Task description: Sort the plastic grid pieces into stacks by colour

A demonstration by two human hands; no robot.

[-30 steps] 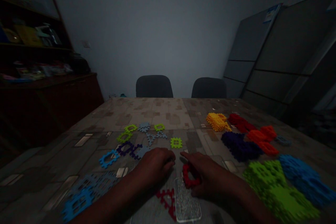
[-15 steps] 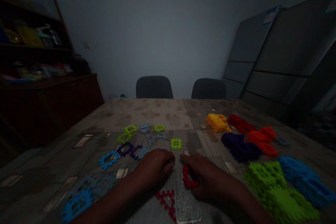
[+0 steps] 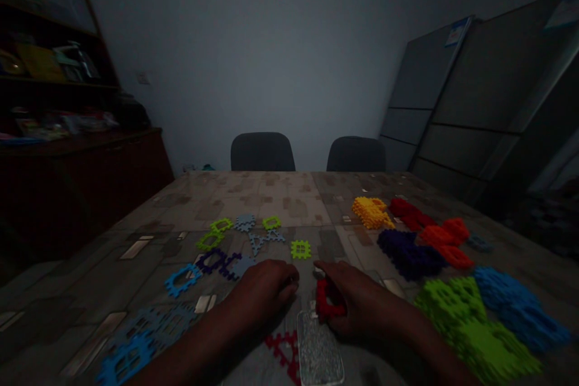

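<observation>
My right hand (image 3: 357,295) is wrapped round several red notched building tiles (image 3: 326,300), held together over the table. Their edges show between thumb and fingers. My left hand (image 3: 271,283) rests close by with its fingers curled in; whether anything is inside is hidden. Below my right hand lies a silvery speckled rectangular plate (image 3: 320,350) with a pale rim. Beside it on the left is a red triangular tile (image 3: 287,353). A lime window tile (image 3: 301,249) lies just beyond my hands.
Lime, grey, purple and blue tiles (image 3: 182,279) are spread on the left of the patterned table (image 3: 271,193). On the right stand piles by colour: yellow (image 3: 371,212), purple (image 3: 409,253), orange (image 3: 447,241), lime (image 3: 474,325) and blue (image 3: 520,307). Two chairs (image 3: 262,151) are behind.
The view has shifted slightly, so everything sits a little further left. My right hand still grips the red tiles, which have turned slightly. My left hand keeps its curled shape.
</observation>
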